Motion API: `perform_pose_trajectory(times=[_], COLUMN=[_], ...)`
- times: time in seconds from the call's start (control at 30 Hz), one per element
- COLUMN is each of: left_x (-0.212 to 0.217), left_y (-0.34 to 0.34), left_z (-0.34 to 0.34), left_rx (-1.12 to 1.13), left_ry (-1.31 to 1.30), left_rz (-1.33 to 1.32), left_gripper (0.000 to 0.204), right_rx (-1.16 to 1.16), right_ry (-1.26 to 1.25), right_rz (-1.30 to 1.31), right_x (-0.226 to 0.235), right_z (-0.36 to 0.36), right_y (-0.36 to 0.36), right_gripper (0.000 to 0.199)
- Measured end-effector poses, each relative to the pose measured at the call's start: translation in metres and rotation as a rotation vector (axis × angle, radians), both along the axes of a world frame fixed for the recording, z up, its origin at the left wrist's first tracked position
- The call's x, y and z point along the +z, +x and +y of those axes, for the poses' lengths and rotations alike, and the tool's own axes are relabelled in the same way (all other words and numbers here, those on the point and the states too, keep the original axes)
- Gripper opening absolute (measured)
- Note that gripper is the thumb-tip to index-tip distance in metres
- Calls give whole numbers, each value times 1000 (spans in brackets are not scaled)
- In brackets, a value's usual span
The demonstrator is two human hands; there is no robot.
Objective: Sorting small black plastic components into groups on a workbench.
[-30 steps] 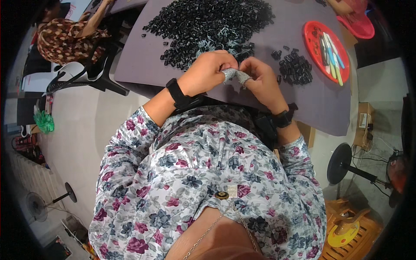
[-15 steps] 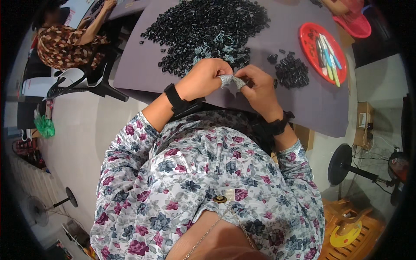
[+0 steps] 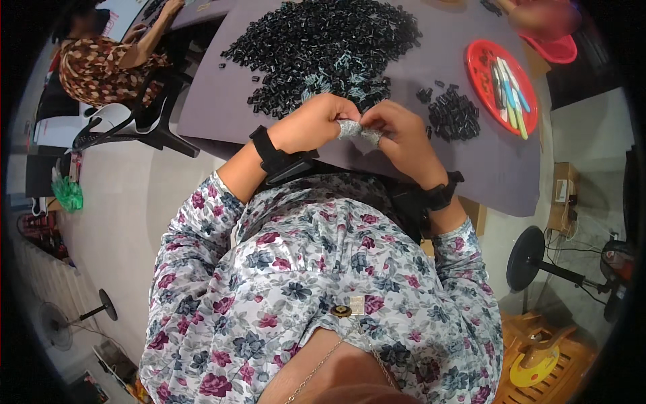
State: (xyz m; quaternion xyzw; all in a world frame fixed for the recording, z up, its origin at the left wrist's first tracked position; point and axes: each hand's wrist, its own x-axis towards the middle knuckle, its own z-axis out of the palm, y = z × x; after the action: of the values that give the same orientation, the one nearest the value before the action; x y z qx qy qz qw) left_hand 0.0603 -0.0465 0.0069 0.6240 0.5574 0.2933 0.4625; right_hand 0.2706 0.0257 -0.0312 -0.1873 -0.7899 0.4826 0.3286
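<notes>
My left hand (image 3: 316, 122) and my right hand (image 3: 405, 141) meet over the near edge of the table, fingers pinched together tip to tip. Grey-white, cloth-like material (image 3: 350, 129) shows at both thumbs; whether it wraps them or is held is unclear. Anything smaller between the fingertips is hidden. Just beyond my hands spreads a large heap of small black pieces (image 3: 323, 40), with small grey-blue pieces (image 3: 317, 83) lying on its near part. A smaller pile of black pieces (image 3: 453, 113) lies right of my right hand.
At the table's right, a red tray (image 3: 475, 87) holds several long-handled tools (image 3: 510, 94) and small dark bits. A person in a patterned top (image 3: 101, 71) sits at far left; another person's arm shows at upper right. A black round-based stand (image 3: 526, 258) is on the right.
Both hands stay pinched together. My fingertips have drawn slightly closer, and the grey-white material now lies flatter between the thumbs. My right wrist has shifted slightly.
</notes>
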Motion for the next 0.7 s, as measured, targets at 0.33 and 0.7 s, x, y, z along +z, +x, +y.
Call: perform_pose_trajectory(times=[0.33, 0.7], left_x=[-4, -9], left_y=[7, 13], left_z=[6, 8], left_rx=[16, 157], left_ry=[143, 206], left_rz=[212, 175], left_gripper=[12, 14], right_rx=[-72, -149], right_ry=[-149, -268], right_rz=[-107, -19], right_x=[-2, 8], right_z=[1, 3], right_y=[3, 6], right_gripper=[20, 26])
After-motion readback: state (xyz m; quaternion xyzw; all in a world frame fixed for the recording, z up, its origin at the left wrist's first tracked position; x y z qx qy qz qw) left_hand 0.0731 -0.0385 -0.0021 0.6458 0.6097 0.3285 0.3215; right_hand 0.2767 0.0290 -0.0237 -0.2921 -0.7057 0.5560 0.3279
